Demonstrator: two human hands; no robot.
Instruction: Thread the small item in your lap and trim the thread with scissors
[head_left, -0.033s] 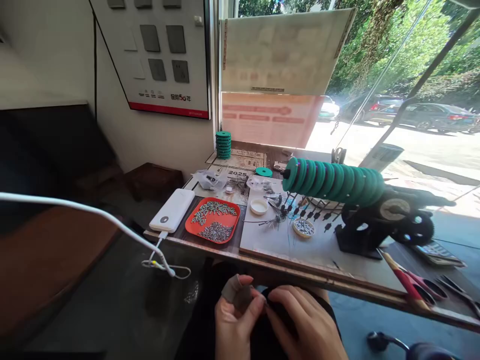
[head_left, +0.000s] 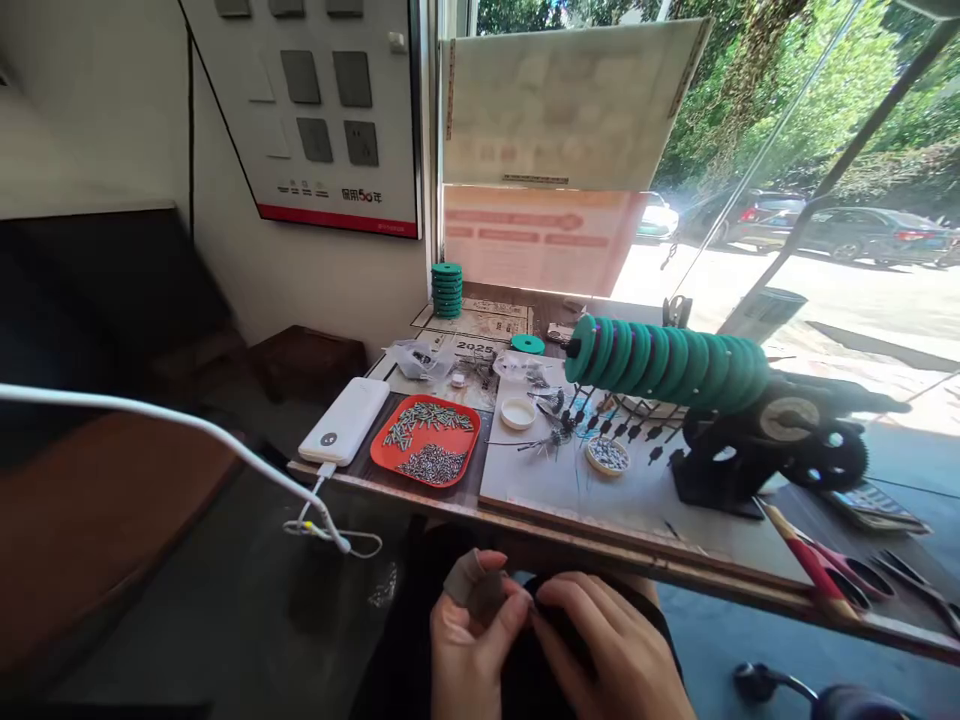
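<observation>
"What are your hands doing in the head view?"

"My left hand [head_left: 472,650] and right hand [head_left: 619,650] meet at the fingertips, below the edge of the counter [head_left: 450,508]. Their fingers are bent in close; I can't tell whether they grip anything, since whatever may lie between the tips is hidden. A grey wrap [head_left: 463,577] sits around my left forefinger."

"And what is nearest them?"

"Up on the counter, a red tray [head_left: 421,438] with two heaps of small metal parts, and beside it a white power bank [head_left: 345,420] with a cable plugged in. To the right, a row of green discs [head_left: 667,365] is carried on a black stand [head_left: 720,485]."

"Any writing you can read?"

"A printed sheet [head_left: 487,325] at the back of the counter says '2025'. On the wall, the display board [head_left: 337,120] of grey switch plates reads '保用50年'; the line on its red strip [head_left: 337,220] is too small. The pink poster [head_left: 525,240] at the window is blurred."
</observation>
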